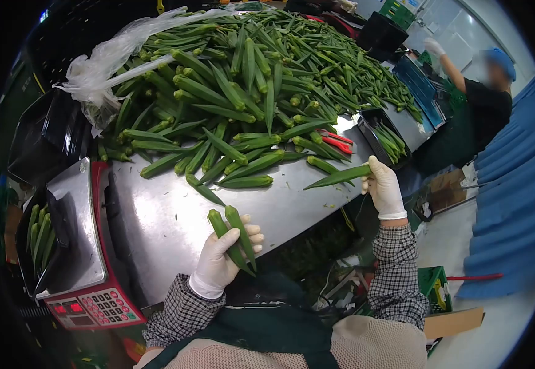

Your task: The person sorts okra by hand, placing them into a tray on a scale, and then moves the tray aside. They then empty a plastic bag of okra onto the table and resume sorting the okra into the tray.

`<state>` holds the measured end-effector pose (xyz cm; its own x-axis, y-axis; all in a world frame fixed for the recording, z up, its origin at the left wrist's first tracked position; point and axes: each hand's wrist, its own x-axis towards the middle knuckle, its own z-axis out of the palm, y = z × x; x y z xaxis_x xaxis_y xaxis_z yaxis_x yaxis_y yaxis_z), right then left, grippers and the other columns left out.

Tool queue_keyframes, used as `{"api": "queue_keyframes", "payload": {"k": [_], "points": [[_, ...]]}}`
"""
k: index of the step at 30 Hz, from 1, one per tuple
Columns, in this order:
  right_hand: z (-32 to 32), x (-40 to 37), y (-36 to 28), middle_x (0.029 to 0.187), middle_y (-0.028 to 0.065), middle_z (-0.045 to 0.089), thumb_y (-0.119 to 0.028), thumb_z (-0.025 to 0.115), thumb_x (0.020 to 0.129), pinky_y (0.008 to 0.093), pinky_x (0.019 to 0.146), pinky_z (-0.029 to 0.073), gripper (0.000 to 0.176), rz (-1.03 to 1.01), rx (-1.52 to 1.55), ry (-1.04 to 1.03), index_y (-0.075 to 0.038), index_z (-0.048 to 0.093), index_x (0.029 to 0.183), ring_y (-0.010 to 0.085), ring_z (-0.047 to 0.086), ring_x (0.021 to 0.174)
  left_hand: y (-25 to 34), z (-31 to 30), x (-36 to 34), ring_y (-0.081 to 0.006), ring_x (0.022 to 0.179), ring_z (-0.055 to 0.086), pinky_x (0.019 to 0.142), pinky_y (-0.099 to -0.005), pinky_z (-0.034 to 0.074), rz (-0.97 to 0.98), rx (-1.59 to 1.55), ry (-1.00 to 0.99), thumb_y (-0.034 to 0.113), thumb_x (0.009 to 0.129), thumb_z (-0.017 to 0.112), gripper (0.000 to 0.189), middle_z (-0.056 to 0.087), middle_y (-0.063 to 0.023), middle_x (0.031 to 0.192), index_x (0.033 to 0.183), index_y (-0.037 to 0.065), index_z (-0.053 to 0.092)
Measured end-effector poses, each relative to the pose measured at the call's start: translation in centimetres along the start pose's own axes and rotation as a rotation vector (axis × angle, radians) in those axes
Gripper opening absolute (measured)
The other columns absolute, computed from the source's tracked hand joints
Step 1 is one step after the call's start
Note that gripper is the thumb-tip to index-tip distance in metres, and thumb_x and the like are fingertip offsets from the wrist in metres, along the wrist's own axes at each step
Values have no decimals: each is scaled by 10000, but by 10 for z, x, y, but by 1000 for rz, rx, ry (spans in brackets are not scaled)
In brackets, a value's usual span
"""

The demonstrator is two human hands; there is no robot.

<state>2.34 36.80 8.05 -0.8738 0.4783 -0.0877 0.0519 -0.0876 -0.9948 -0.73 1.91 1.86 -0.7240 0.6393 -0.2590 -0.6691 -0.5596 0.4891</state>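
My left hand (223,253), in a white glove, is closed around two green okra pods (233,237) above the front edge of the metal table (175,227). In my gloved right hand (381,186), a single okra pod (335,177) is pinched by its stem end, its tip pointing left. Behind both hands lies a large heap of okra (237,92). Red-handled cutters (339,143) rest at the heap's near right side, beside a black tray of okra (390,140).
At left, a red scale (101,270) carries a black tray with okra (41,240). Stacked black trays (49,138) stand behind it. Clear plastic (110,67) covers part of the heap. A person in a blue cap (492,104) stands at the right, past a blue tray (418,89).
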Motion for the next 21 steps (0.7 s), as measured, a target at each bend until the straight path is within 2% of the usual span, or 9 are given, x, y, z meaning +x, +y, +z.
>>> {"api": "queue_keyframes", "payload": {"k": [3,5,7,9,11,13,16,19,21], "points": [[-17,-9,-7,636,20,549,-316,528,923,217,458,383,298,17,-162,-204,-45,586,810,85,489,500,0,-2,-1,-248,919,626,817,-376,528,-2,-3,0,171,894,550,374,611,-157,1028,1199,-21,454],[-22,-19,-25,619,7,560,-264,565,881,179,481,353,258,99,-652,-146,-13,621,868,51,482,511,-1,-4,0,-247,916,626,815,-373,530,3,-14,-15,173,894,551,377,611,-157,1027,1203,-22,454],[-32,-11,-9,678,22,587,-199,612,843,191,549,408,217,-41,-823,-37,4,629,917,75,538,587,-1,-3,1,-249,916,626,811,-374,532,6,-3,-14,170,894,552,376,612,-156,1024,1201,-23,454],[-15,-8,5,826,89,619,-168,661,776,297,706,483,249,-308,-892,6,19,631,938,179,605,767,-1,-2,2,-252,915,626,808,-374,534,9,1,-17,169,892,554,376,612,-156,1023,1199,-23,454],[-3,2,29,891,161,599,-136,644,749,353,729,483,261,-592,-1188,-18,-9,624,977,306,604,809,-1,-2,1,-254,914,626,805,-376,535,11,2,-20,169,890,556,376,613,-155,1021,1196,-24,454],[5,8,43,850,156,588,-124,631,750,361,722,478,212,-465,-1309,8,-17,631,934,320,594,806,-2,-3,0,-254,916,626,804,-374,536,6,-5,-16,170,888,559,381,613,-155,1021,1197,-24,452],[-13,-6,16,815,149,586,-102,624,734,360,709,479,170,-352,-1144,-186,-13,641,877,299,598,791,0,-3,0,-253,916,625,804,-372,537,8,-5,-9,171,884,565,391,612,-157,1024,1203,-24,450],[-38,-29,-13,836,134,597,-100,652,717,321,698,487,224,-40,-1169,-321,-18,649,926,252,608,757,-2,-3,1,-256,927,624,803,-372,538,10,-3,-10,167,887,561,395,608,-157,1037,1214,-21,445],[-28,-29,-11,869,119,595,-101,656,723,320,695,488,218,-212,-1177,-199,-25,649,927,251,605,760,-2,-2,1,-264,956,616,814,-380,534,8,-10,1,167,893,554,400,599,-160,1062,1228,-17,437]]}}
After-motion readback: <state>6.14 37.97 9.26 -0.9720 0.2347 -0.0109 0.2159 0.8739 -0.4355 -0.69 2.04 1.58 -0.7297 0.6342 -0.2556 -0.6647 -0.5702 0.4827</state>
